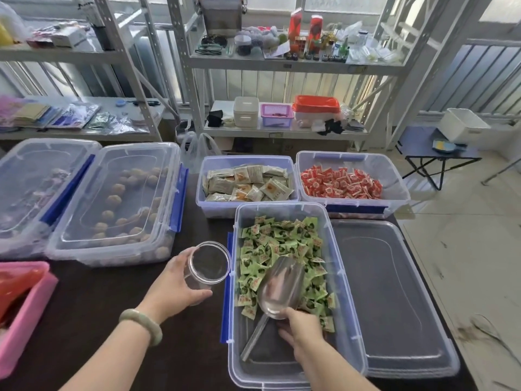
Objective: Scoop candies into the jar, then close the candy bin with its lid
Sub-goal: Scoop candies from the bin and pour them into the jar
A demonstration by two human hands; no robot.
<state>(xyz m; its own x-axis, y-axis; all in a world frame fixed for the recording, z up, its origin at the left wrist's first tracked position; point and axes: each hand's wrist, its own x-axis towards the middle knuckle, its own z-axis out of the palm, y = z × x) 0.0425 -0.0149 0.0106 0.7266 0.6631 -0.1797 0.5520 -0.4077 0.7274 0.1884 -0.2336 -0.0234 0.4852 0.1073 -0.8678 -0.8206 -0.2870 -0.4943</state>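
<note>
Green-wrapped candies (282, 249) fill the far two thirds of the clear plastic bin with blue side latches (337, 277), which sits open on the dark table (112, 306); the near end of the bin floor is bare. The right hand (301, 327) reaches into that bare end and closes its fingers around the handle of a clear plastic scoop (282, 286), whose mouth points away from the person and lies at the near edge of the heap. The scoop looks empty, though its clear wall over the wrappers makes that hard to judge.

The left hand (174, 283) wraps around the side of a clear round jar (208, 263), thumb on the near side, and holds it just beside the bin's left wall with its open mouth tipped towards the candies. The jar holds nothing yet. The bin's clear lid (394, 300) lies flat on the table, touching the bin's right wall.

To do this scoop well, the hand should drive the scoop forward and low along the bin floor into the thick of the heap, then tip its mouth upward so the wrappers slide to the back. The jar is best kept over or tight against the bin rim, so strays fall back among the candies.
</note>
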